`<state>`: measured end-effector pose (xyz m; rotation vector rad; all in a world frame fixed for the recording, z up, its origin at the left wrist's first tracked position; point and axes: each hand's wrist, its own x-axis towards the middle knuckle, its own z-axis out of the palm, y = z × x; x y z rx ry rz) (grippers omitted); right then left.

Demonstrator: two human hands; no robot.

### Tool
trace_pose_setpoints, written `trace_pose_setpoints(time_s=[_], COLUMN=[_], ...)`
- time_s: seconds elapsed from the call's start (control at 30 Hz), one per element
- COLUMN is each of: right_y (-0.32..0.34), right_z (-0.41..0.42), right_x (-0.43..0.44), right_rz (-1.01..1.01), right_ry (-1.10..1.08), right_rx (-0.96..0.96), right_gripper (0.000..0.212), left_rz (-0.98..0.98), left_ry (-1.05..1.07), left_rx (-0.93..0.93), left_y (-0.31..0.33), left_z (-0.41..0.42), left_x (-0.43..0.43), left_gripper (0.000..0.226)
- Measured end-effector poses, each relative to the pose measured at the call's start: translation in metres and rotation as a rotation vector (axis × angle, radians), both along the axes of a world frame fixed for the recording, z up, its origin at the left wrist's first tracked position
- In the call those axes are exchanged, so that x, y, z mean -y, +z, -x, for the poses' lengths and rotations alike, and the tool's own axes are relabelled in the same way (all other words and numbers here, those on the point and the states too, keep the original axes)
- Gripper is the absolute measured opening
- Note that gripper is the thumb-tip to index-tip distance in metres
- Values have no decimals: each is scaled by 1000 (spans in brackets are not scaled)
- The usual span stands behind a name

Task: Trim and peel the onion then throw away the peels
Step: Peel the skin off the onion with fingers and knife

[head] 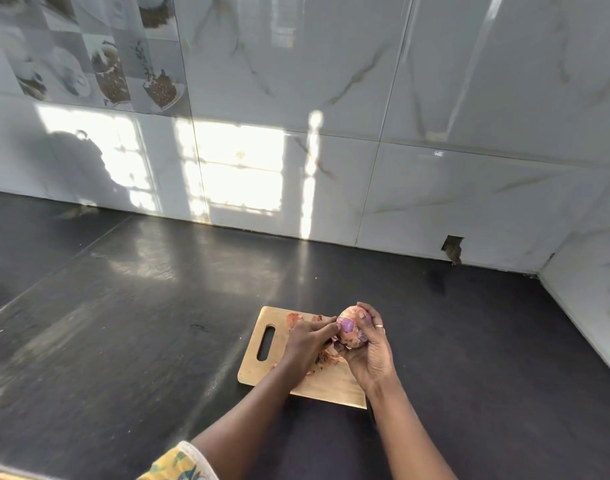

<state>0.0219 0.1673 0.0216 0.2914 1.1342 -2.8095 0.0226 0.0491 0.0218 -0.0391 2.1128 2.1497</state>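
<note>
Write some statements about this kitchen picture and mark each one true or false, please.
1. The right hand holds the onion. True.
2. The left hand hangs idle, far from the onion. False: its fingertips are at the onion's skin.
3. Loose peels lie on the cutting board. True.
4. The onion is fully peeled. False: papery skin still covers much of it, and only a purple patch is bare.
5. The cutting board is blue plastic. False: it is wooden, with a handle slot.
</note>
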Motion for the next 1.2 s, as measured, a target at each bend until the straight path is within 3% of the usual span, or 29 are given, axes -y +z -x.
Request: trace_pose_setpoints(time_s=[0.13,0.27,0.4,0.53,0.7,0.9,1.07,1.2], right_y=[0,-3,-4,-4,-5,-5,-2,0], right_z=[0,2,3,5,7,9,7,8], right_x=[-1,-2,-3,-4,-4,-5,-4,-3], right_rz=[-36,-26,9,0,-24,-4,-8,-18], right_ry=[9,23,23,30,56,69,64,69], right_rx=[-26,-51,-65,-75,-107,-133,-141,-147], right_gripper=[28,24,23,22,61,67,68,70], left_rz=[-24,-105,-109,-188,-379,-452,-362,-440], left_ry=[65,67,94,92,64,86,107,92], left_rx=[60,85,67,80,146,153,136,133], left_y=[-4,0,-2,-4,2,4,0,2], left_z=[0,0,1,0,0,-1,-1,-3], left_x=[-4,-6,-7,-7,-9,-11,-12,-11], left_gripper=[30,17,30,29,15,18,22,20])
